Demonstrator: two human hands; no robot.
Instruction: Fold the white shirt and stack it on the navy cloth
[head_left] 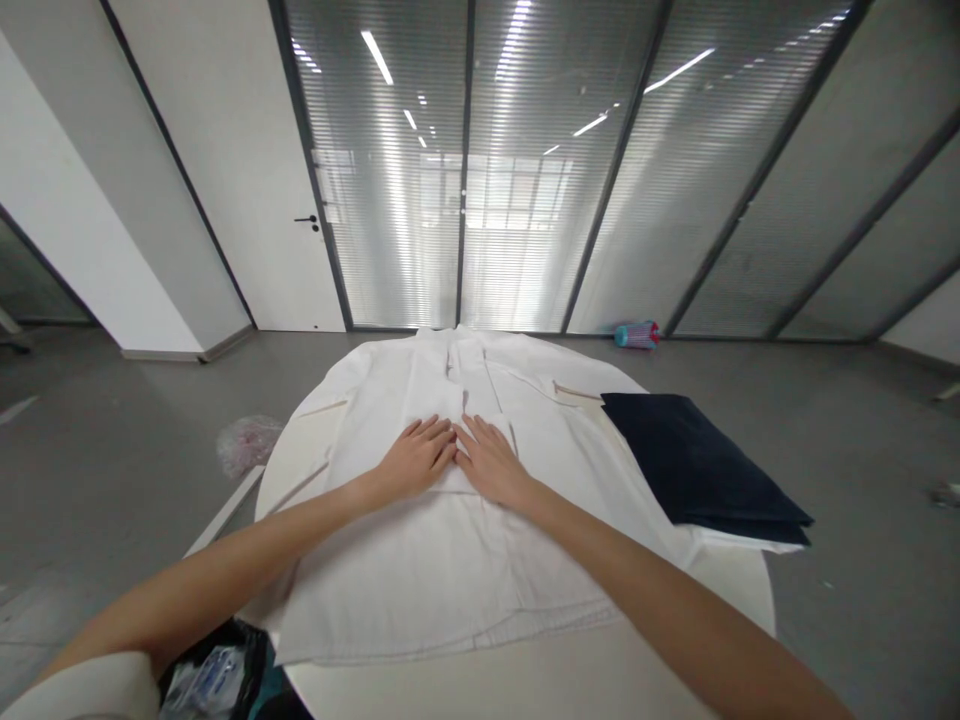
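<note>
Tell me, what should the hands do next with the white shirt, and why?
Probably slide apart toward the sides. Both the left hand and right hand lie flat, side by side, on the middle of the white shirt, which is spread over the round table; creases show further out.

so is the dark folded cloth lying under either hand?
No: both hands rest flat on the white shirt; the dark folded cloth lies apart, to the right.

White shirt (450,560), spread flat on table, front apparently up
</note>
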